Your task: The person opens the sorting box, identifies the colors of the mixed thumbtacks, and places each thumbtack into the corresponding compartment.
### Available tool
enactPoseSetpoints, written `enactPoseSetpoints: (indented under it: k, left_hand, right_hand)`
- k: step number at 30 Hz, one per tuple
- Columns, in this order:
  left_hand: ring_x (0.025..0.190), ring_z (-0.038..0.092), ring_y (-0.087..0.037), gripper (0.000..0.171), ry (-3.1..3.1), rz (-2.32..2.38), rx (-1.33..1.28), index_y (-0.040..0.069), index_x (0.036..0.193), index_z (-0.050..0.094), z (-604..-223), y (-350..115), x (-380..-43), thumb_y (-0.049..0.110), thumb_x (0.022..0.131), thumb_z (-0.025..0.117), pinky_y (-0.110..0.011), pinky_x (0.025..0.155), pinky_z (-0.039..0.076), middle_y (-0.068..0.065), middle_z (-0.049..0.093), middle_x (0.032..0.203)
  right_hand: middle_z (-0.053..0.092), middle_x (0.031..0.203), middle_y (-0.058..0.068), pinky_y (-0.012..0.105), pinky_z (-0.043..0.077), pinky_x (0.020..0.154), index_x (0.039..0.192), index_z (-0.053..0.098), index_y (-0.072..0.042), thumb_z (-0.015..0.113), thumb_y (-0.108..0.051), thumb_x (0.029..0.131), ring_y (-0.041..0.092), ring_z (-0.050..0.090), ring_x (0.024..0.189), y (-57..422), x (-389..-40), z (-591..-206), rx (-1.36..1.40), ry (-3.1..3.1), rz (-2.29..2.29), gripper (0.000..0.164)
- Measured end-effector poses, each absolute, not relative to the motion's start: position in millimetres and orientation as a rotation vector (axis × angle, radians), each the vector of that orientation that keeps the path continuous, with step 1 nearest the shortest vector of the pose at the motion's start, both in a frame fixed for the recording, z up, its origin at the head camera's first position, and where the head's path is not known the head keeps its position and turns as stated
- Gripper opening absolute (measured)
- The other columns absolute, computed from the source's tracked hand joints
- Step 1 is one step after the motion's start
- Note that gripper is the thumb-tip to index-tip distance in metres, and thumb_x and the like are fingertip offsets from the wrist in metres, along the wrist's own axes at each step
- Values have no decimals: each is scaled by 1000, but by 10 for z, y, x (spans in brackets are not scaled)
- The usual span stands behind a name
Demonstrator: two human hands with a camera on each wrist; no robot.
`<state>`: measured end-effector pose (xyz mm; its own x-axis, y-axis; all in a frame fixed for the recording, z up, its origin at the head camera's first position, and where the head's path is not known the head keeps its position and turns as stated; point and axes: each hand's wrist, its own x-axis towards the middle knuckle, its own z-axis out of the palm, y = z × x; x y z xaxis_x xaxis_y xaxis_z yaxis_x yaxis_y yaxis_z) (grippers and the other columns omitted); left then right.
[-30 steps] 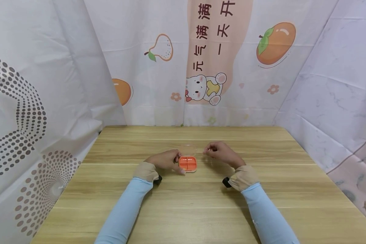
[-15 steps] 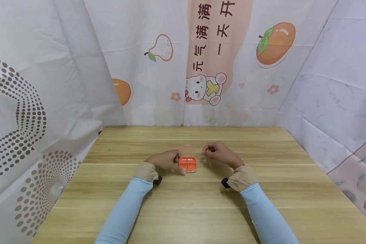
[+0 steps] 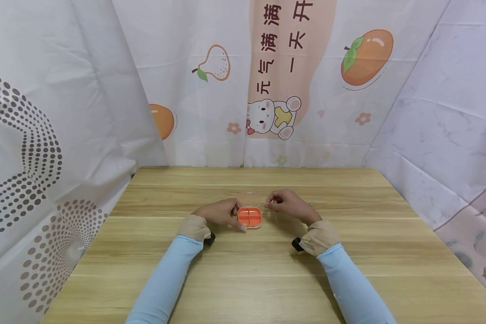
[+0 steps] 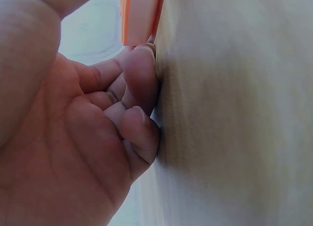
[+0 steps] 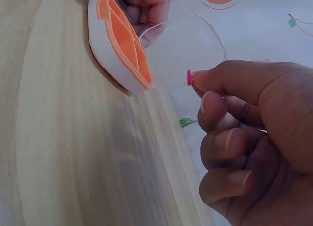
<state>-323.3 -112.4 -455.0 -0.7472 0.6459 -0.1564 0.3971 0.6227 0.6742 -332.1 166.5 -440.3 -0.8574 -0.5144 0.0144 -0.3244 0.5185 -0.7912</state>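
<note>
The box [image 5: 104,47] looks plastic, its outer wall smooth and matt, its orange inside glossy. The lid [image 5: 188,45] is clear, shiny plastic; the small pink piece [image 5: 189,78] looks smooth. The table [image 3: 247,279] shows wood grain under a faint sheen. The curtain [image 3: 186,90] is creased cloth, the blue sleeves [image 3: 158,283] matt cloth.

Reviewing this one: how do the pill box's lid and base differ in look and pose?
The lid is clear, while the base is orange inside and pale outside. The base has four compartments; the lid shows no dividers. The base sits on the table; the lid is open beyond it. Both have rounded corners.
</note>
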Motion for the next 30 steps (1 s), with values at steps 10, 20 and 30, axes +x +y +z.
enactPoseSetpoints:
  k: [10, 20, 30]
  left_hand:
    - [82, 46, -14, 65, 2449, 914, 845, 8, 114, 50, -4562, -1119, -3254, 46, 72, 83, -24, 69, 39, -5, 53, 93]
    - [81, 47, -14, 68, 2449, 908, 838, 6, 115, 50, -4554, -1116, -3257, 47, 72, 83, -24, 67, 40, -4, 54, 93]
    - [79, 46, -14, 66, 2457, 899, 819, 9, 114, 50, -4550, -1119, -3246, 48, 72, 83, -25, 66, 39, -4, 53, 91]
  right_hand:
    - [63, 86, 16, 29, 41, 62, 102, 69, -5, 60, -18, 98, 17, 49, 70, 1586, -3271, -4396, -749, 2496, -1223, 16]
    - [63, 87, 15, 28, 40, 61, 100, 69, -7, 60, -16, 97, 17, 49, 70, 1522, -3216, -4371, -768, 2487, -1209, 13]
    - [62, 79, 8, 27, 40, 59, 98, 69, -7, 62, -11, 94, 14, 49, 67, 1459, -3198, -4398, -840, 2455, -1209, 9]
